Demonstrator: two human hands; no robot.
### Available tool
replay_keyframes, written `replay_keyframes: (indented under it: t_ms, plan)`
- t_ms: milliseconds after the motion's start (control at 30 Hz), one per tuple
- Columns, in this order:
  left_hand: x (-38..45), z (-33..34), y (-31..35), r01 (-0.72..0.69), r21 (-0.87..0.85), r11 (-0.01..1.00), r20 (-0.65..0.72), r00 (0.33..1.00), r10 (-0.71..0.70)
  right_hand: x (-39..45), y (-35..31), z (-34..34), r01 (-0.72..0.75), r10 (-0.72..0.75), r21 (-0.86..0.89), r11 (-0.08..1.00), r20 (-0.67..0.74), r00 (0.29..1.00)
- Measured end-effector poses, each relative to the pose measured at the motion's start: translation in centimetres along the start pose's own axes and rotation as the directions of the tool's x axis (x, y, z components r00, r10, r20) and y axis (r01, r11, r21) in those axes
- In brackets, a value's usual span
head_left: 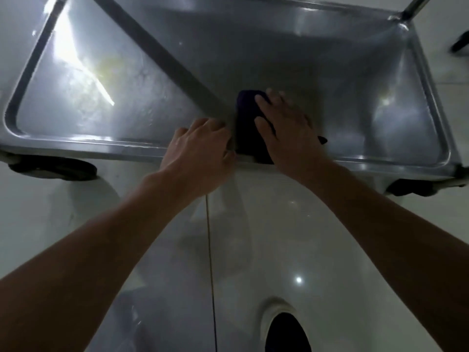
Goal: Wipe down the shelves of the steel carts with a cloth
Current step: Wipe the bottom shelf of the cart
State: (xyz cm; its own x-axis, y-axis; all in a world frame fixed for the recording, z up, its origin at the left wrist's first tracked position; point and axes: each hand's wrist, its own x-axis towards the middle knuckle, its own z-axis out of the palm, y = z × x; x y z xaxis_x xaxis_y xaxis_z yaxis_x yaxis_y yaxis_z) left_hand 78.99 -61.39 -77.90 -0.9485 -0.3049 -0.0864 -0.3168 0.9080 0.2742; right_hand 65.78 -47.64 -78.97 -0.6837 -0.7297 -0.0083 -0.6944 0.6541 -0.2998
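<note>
A steel cart shelf (342, 80) with a raised rim fills the upper half of the head view. A dark purple cloth (247, 123) lies on the shelf by its near rim, one corner hanging over the edge. My right hand (284, 125) lies flat on the cloth with straight fingers, pressing it onto the steel. My left hand (200, 146) rests on the near rim just left of the cloth, fingers bent over the edge. A diagonal steel bar (157, 54) of the cart crosses above the shelf and ends near my left hand.
Two black caster wheels (53, 168) (416, 189) show under the cart's near corners. An upright post (411, 8) rises at the far right corner. Glossy white floor tiles (266, 237) lie below. A dark shoe tip (286, 334) is at the bottom edge.
</note>
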Motion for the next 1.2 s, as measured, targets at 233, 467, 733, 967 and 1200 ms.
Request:
replay_keyframes:
  t_ms: [233, 467, 733, 967, 1200]
  plan:
    - [-0.2, 1.5, 0.1, -0.021, 0.029, 0.999, -0.045, 0.999, 0.022, -1.0, 0.2, 2.1, 0.028, -0.028, -0.114, 0.993, 0.006, 1.0]
    - [0.3, 2.3, 0.5, 0.01, 0.046, 0.999, -0.082, 0.997, -0.006, 2.3, 0.9, 2.0, 0.04, -0.036, -0.184, 0.982, 0.026, 0.999]
    - [1.2, 2.2, 1.6, -0.014, 0.187, 0.982, -0.115, 0.993, 0.036, 4.0, 1.3, 1.7, 0.068, -0.067, -0.191, 0.979, 0.012, 0.998]
    - [4.3, 1.9, 4.8, -0.042, 0.152, 0.987, -0.072, 0.996, 0.053, 3.1, 7.2, -0.3, -0.008, 0.002, -0.164, 0.986, -0.033, 0.999]
    - [8.0, 3.6, 12.2, -0.158, 0.139, 0.978, -0.068, 0.983, 0.169, 1.0, 16.5, -3.6, -0.147, 0.134, -0.145, 0.978, -0.097, 0.986]
